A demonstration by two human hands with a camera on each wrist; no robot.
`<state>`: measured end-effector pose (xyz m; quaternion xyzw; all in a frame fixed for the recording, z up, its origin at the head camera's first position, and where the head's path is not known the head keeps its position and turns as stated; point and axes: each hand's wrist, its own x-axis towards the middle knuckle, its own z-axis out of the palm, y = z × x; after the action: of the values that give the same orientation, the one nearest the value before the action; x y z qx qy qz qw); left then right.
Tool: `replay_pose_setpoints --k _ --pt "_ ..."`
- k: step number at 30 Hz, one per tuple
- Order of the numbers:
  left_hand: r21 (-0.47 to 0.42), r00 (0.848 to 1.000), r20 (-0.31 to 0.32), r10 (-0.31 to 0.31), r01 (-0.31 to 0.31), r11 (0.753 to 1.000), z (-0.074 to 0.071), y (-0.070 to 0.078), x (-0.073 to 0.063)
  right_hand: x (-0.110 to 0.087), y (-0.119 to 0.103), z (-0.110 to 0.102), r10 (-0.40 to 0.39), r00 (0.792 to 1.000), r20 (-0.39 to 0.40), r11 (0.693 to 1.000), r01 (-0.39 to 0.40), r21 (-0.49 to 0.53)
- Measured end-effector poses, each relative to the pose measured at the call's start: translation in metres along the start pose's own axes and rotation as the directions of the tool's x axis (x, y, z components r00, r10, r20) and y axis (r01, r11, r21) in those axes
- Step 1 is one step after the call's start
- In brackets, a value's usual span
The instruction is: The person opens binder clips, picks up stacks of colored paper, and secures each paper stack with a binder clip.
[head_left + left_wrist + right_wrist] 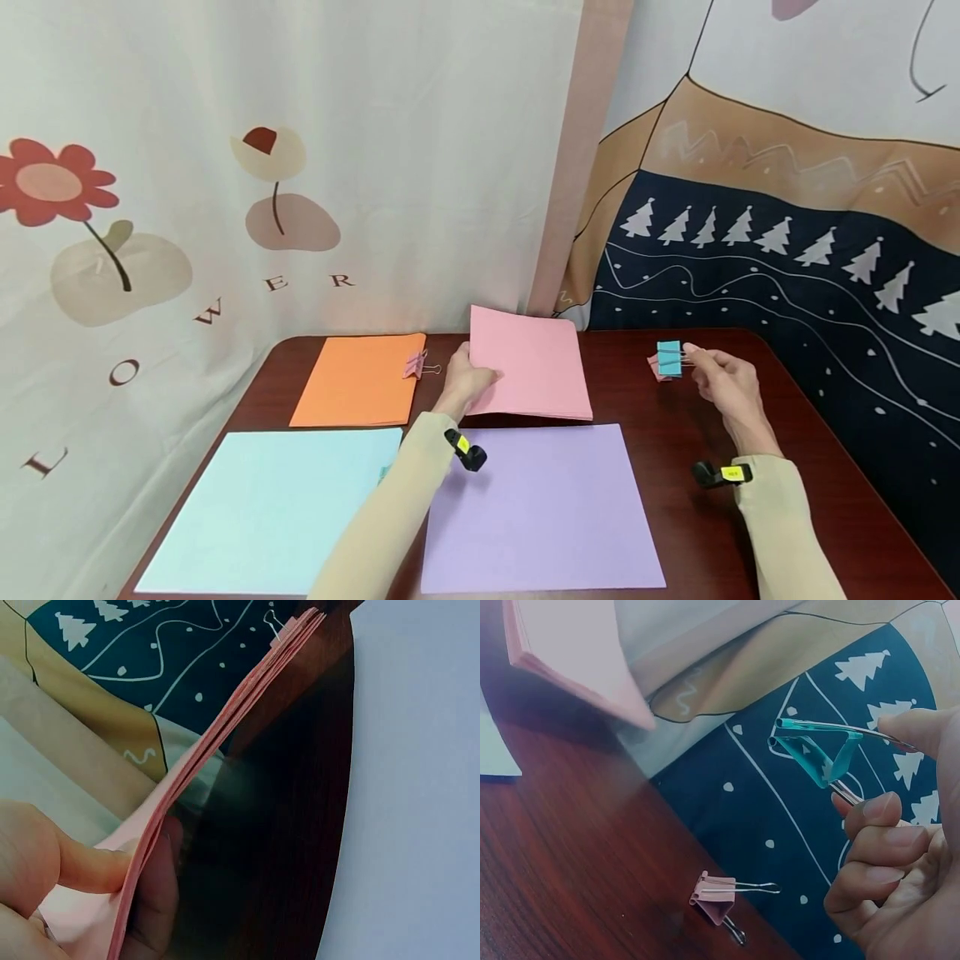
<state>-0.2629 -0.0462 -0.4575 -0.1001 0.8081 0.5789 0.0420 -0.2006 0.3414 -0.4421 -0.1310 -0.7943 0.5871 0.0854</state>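
Observation:
A stack of pink paper (528,362) is lifted at a tilt near the table's back edge. My left hand (468,382) grips its left edge, thumb on one face and fingers behind, as the left wrist view shows. Over the right side of the table, my right hand (726,387) pinches a blue binder clip (817,754) by its wire handles. The clip's jaws point left, toward the pink stack, and stand apart from it. A pink binder clip (716,898) lies on the table below, partly hidden behind the blue one in the head view.
Orange paper (360,382) with a pink binder clip (415,365) on its right edge lies at the back left. Light blue paper (262,508) is at the front left, partly under my left sleeve. Purple paper (547,517) lies front centre. A printed curtain (420,167) hangs behind the table.

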Motion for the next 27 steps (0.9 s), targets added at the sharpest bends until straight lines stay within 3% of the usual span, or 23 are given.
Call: replay_pose_setpoints --k 19,27 --pt "-0.162 0.989 0.055 0.137 -0.127 0.979 -0.017 0.000 -0.022 -0.008 -0.011 0.014 -0.077 0.996 0.034 0.996 0.076 0.048" --pt "-0.198 0.983 0.051 0.178 -0.165 0.966 -0.022 -0.001 -0.031 -0.012 -0.018 0.025 -0.134 0.990 0.050 0.983 0.126 0.137"
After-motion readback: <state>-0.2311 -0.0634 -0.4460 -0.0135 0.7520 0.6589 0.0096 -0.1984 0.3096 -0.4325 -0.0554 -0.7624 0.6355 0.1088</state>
